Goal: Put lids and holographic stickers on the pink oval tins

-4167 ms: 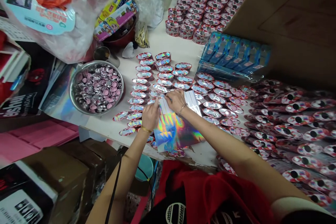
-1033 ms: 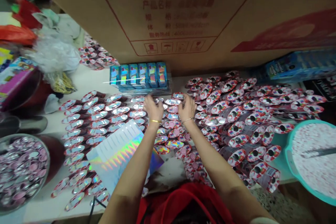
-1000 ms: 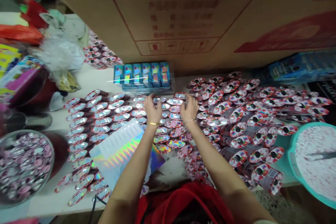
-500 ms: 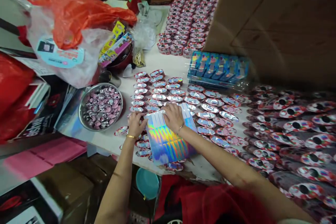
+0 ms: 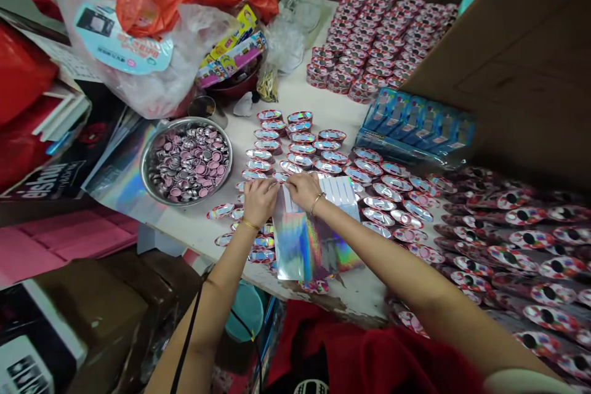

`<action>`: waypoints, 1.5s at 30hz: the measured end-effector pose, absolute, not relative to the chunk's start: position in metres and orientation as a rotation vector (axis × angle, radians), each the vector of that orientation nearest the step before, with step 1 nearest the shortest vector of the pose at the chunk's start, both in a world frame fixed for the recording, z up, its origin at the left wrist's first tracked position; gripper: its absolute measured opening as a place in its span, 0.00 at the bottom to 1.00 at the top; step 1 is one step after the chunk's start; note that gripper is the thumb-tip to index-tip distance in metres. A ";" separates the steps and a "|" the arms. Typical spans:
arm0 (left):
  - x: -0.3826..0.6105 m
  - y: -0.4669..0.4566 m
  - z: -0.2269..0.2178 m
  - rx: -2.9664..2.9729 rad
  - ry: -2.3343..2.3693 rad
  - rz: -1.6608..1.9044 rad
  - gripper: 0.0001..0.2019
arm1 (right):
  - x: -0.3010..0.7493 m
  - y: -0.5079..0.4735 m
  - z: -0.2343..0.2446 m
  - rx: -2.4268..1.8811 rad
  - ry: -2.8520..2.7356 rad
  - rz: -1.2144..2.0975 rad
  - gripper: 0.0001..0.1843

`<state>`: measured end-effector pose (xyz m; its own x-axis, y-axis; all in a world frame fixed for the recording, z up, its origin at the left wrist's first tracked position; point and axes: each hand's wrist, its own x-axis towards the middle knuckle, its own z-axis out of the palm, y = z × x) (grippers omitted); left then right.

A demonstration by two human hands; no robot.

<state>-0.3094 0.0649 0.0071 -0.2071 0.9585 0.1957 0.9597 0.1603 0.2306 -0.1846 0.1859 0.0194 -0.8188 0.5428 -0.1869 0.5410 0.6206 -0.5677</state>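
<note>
A shiny holographic sheet [image 5: 300,246] with pale strips along its upper part lies over rows of oval pieces with red patterned rims [image 5: 302,148]. My right hand [image 5: 305,191] is closed at the sheet's upper left, thumb and fingers pinched on it. Just left of it, my left hand [image 5: 260,200] has its fingers curled together above the oval pieces, beside the sheet's edge. Whatever the left fingertips hold is hidden. The two hands are almost touching. Many of the oval pieces carry shiny silvery strips on top.
A metal bowl [image 5: 186,161] of small round pink and silver pieces stands to the left. Behind are plastic bags [image 5: 184,37] and blue boxes in clear wrap [image 5: 415,123]. More oval pieces [image 5: 526,258] fill the right, below a large cardboard panel [image 5: 498,68].
My right hand has moved from lying spread on the sheet to a pinch at its upper left. My left hand has come closer to it. The view has shifted a little.
</note>
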 end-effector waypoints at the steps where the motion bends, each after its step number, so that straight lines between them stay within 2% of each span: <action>1: -0.306 0.064 0.005 -1.957 -2.376 -0.504 0.10 | -0.185 0.187 0.019 -0.963 -2.824 0.994 0.13; 6: -0.285 0.033 0.002 -1.987 -2.346 -0.648 0.06 | -0.184 0.194 0.013 -0.998 -2.851 0.901 0.14; 9: -0.278 0.010 0.008 -1.934 -2.347 -0.936 0.04 | -0.182 0.197 0.008 -1.009 -2.869 0.813 0.15; 12: -0.285 0.010 0.013 -1.602 -2.434 -1.144 0.11 | -0.181 0.198 0.007 -0.990 -2.872 0.806 0.16; 15: -0.298 0.037 0.012 -1.626 -2.578 -0.871 0.25 | -0.180 0.196 0.009 -0.943 -2.871 0.825 0.16; 17: -0.304 0.057 0.007 -1.786 -2.619 -0.616 0.30 | -0.181 0.195 0.012 -0.922 -2.873 0.833 0.16; 21: -0.304 0.070 -0.006 -1.909 -2.546 -0.432 0.30 | -0.181 0.196 0.012 -0.915 -2.876 0.846 0.16; 27: -0.302 0.047 -0.026 -2.034 -2.392 -0.550 0.29 | -0.182 0.194 0.001 -0.946 -2.840 0.914 0.15; 31: -0.296 0.029 -0.021 -2.005 -2.380 -0.661 0.28 | -0.182 0.194 -0.008 -0.951 -2.830 0.914 0.15; 34: -0.285 0.009 -0.001 -1.864 -2.401 -0.862 0.29 | -0.181 0.194 -0.015 -0.935 -2.813 0.932 0.17; 37: -0.272 -0.006 0.033 -1.491 -2.467 -1.239 0.33 | -0.177 0.191 -0.015 -0.870 -2.711 1.001 0.18; 39: -0.262 -0.005 0.056 -1.219 -2.487 -1.514 0.36 | -0.170 0.184 -0.006 -0.831 -2.541 1.093 0.23; 43: -0.239 0.015 0.089 -1.010 -2.551 -1.912 0.37 | -0.132 0.159 0.028 -0.844 -2.060 1.517 0.32; 45: -0.224 0.027 0.096 -0.989 -2.581 -2.030 0.37 | -0.105 0.144 0.047 -0.865 -1.846 1.741 0.33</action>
<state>-0.2237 0.0274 0.0962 -0.7959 0.5933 0.1208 0.2570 0.1504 0.9546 -0.1053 0.1437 0.0465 -0.6983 0.7099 -0.0915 0.1328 0.0029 -0.9911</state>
